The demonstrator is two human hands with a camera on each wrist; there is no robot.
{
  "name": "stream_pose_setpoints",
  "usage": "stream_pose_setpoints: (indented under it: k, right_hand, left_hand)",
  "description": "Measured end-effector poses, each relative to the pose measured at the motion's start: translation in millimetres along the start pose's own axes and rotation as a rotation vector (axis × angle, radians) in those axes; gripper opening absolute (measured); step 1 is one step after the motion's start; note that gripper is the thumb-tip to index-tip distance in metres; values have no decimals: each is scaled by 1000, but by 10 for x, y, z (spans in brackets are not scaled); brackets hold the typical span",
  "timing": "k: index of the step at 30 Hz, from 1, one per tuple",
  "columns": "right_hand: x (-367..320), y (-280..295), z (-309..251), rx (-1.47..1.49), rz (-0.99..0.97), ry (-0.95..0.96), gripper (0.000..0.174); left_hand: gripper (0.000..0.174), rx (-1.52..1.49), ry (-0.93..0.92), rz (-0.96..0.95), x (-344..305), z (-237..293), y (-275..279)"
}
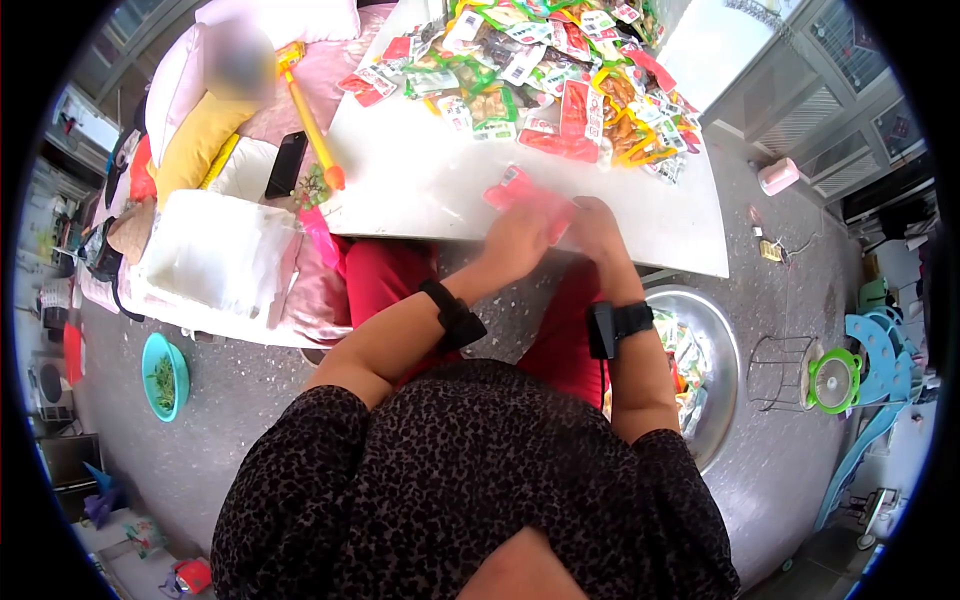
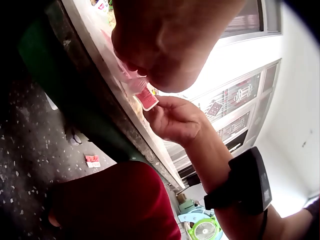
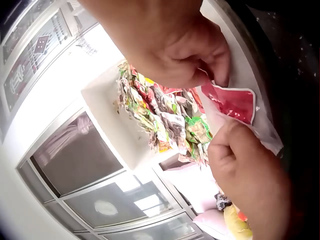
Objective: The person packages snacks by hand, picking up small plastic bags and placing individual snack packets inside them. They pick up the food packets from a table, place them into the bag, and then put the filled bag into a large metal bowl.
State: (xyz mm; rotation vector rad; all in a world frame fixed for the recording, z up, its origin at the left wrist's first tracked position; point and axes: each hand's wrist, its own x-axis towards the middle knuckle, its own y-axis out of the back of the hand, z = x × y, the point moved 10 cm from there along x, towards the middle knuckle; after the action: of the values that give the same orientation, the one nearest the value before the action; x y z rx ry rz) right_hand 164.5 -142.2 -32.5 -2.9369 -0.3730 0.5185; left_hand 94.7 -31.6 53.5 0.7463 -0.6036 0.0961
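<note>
Head view: pinching a flat, glossy red snack packet (image 1: 520, 190) with both left hand (image 1: 515, 238) and right hand (image 1: 597, 230), curled tight on its near end, right over the front edge of the smooth white table (image 1: 420, 190). From the right wrist view, looks tucked inside a thin, crinkly clear bag (image 3: 265, 135), nipped between thumb and fingertips. Sits well apart from the heap of shiny, colourful sachets (image 1: 560, 70) further back.

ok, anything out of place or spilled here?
One small red wrapper lies on the speckled floor by the person's leg, apart from the packet heap on the table. Nothing else stands out; left hand and right hand both pinch a red packet.
</note>
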Motion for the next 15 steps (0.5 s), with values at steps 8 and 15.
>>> stream_pose_setpoints:
  k: [8, 15]
  right_hand:
    - [154, -30, -183, -327, 26, 116, 33]
    - [117, -362, -265, -143, -90, 117, 37]
  left_hand:
    - [8, -25, -10, 13, 35, -133, 23]
    - [5, -33, -47, 105, 22, -157, 58]
